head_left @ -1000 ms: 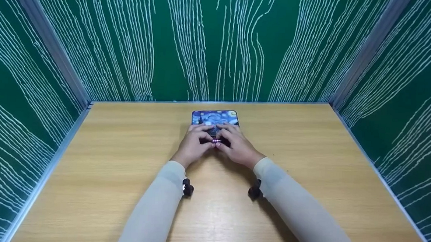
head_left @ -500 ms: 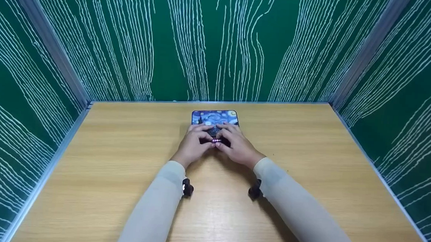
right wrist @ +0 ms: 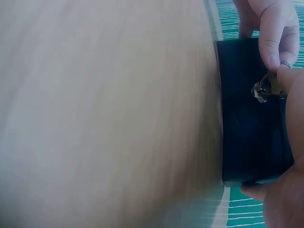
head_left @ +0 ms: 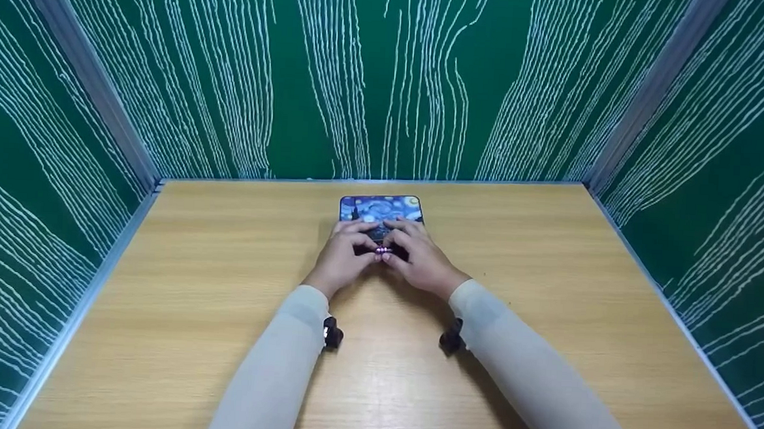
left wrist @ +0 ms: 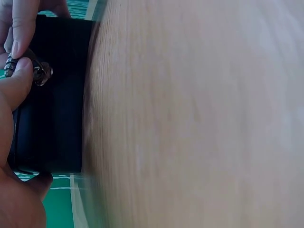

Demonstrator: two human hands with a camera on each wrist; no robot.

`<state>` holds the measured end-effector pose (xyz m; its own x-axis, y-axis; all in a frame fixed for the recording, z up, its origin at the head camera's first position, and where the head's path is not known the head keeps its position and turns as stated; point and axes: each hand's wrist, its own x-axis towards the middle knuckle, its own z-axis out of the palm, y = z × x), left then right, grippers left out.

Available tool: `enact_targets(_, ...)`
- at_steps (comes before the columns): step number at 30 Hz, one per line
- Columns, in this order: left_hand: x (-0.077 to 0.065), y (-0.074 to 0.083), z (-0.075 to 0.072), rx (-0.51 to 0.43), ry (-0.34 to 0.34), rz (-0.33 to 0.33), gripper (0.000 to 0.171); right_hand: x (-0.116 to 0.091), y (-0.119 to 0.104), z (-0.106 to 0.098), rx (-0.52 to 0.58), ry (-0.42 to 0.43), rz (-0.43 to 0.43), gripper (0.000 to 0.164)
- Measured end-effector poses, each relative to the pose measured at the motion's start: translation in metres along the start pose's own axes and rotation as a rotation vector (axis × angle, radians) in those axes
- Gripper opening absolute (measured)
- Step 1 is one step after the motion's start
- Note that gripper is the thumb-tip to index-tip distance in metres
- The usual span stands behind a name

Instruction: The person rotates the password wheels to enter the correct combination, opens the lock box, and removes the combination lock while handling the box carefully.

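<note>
A small box with a blue, swirling night-sky picture on its lid [head_left: 382, 209] stands on the table; its front [left wrist: 57, 118] is dark and plain. A metal clasp [right wrist: 260, 91] sits at the middle of that front, and a small combination padlock [left wrist: 10, 64] with ridged dials hangs at it. From the left, my left hand [head_left: 342, 257] pinches the padlock between thumb and forefinger. My right hand [head_left: 422, 262] pinches it from the right in the same way. The other fingers of both hands rest along the lid and sides. Fingertips hide most of the padlock.
The wooden table [head_left: 218, 337] runs out to the front and both sides. Green walls [head_left: 309, 106] with white wavy lines rise behind and at left and right, joined by grey corner posts [head_left: 657, 85]. A small dark wrist camera [head_left: 452, 339] hangs under each sleeve.
</note>
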<state>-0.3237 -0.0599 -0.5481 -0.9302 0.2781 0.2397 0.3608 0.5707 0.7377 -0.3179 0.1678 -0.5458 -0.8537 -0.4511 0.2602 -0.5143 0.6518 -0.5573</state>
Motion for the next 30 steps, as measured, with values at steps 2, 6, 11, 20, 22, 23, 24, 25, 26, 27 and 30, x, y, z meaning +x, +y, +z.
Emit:
enact_targets(2,0.0,0.0,0.0003,0.001,0.001,0.002,0.005,-0.0001,-0.0003,-0.0002,-0.001,-0.003,0.002,0.016)
enact_targets(6,-0.0002,0.0001,0.0007,-0.007,0.004,0.014,0.006,-0.0007,-0.0006,-0.0008,0.004,-0.006,-0.011,0.018)
enact_targets(11,-0.0001,0.0003,0.0008,-0.005,0.01,0.028,0.006,-0.0012,0.0001,-0.001,0.003,-0.002,-0.011,0.023)
enact_targets(20,-0.0008,0.0017,0.0008,0.006,0.007,0.005,0.008,0.0005,0.0026,0.0012,-0.005,-0.006,0.004,0.019)
enact_targets(22,-0.0009,0.0017,0.0008,0.002,0.009,0.002,0.008,0.0006,0.0026,0.0012,-0.009,-0.009,0.01,0.018)
enact_targets(23,-0.0009,0.0016,0.0009,0.0,0.01,0.0,0.008,0.0006,0.0026,0.0012,-0.012,-0.011,0.012,0.018)
enact_targets(24,-0.0009,0.0014,0.001,0.0,0.01,-0.001,0.008,0.0006,0.0025,0.0012,-0.012,-0.012,0.012,0.018)
enact_targets(25,-0.0008,0.0012,0.0012,0.0,0.01,-0.002,0.008,0.0005,0.0024,0.0012,-0.013,-0.013,0.013,0.018)
enact_targets(26,-0.0008,0.001,0.0012,-0.001,0.01,-0.003,0.008,0.0006,0.0023,0.0011,-0.014,-0.014,0.012,0.019)
enact_targets(27,-0.0008,0.0009,0.0013,-0.001,0.01,-0.005,0.008,0.0006,0.0021,0.0011,-0.016,-0.014,0.012,0.019)
enact_targets(30,-0.001,0.0005,0.0014,-0.001,0.009,-0.01,0.009,0.0004,0.0016,0.0008,-0.022,-0.015,0.013,0.019)
